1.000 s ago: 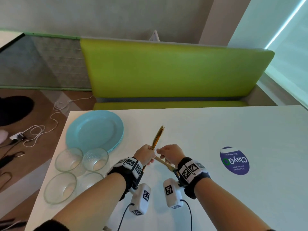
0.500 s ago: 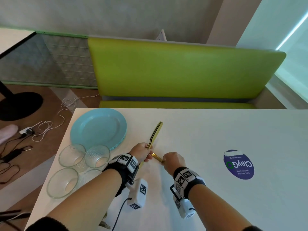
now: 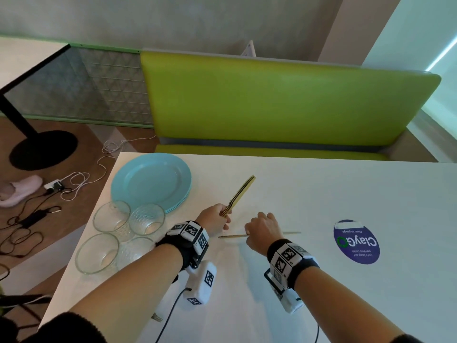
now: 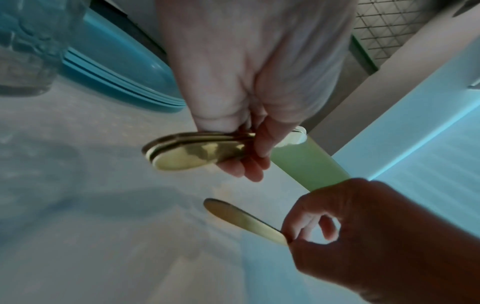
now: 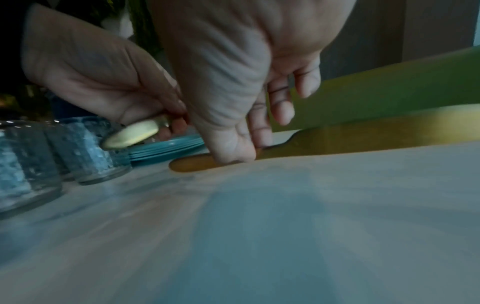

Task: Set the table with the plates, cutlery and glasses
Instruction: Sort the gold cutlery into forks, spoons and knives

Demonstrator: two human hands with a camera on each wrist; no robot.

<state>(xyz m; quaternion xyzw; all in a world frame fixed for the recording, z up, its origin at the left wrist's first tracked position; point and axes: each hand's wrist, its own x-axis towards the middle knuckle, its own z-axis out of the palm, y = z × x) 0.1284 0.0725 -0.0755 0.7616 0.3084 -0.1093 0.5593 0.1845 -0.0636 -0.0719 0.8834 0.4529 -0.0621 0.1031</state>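
Note:
My left hand (image 3: 215, 219) grips a bundle of gold cutlery (image 3: 239, 195) by the handles (image 4: 197, 152), tips pointing up and away. My right hand (image 3: 262, 232) pinches a single gold knife (image 3: 232, 235) that lies flat on the white table (image 3: 321, 189), handle end (image 4: 241, 220) toward the left hand. In the right wrist view the thumb (image 5: 228, 148) presses on the knife (image 5: 363, 139). A stack of light blue plates (image 3: 150, 181) sits at the table's far left. Several clear glasses (image 3: 128, 231) stand in front of the plates.
A round purple sticker (image 3: 356, 241) is on the table to the right. A green bench (image 3: 284, 100) runs behind the table. Cables (image 3: 74, 179) and a black table base (image 3: 42, 149) lie on the floor to the left.
My right hand has drawn one knife out of the bundle, moved right and lowered it flat onto the table. The left hand still holds the other cutlery.

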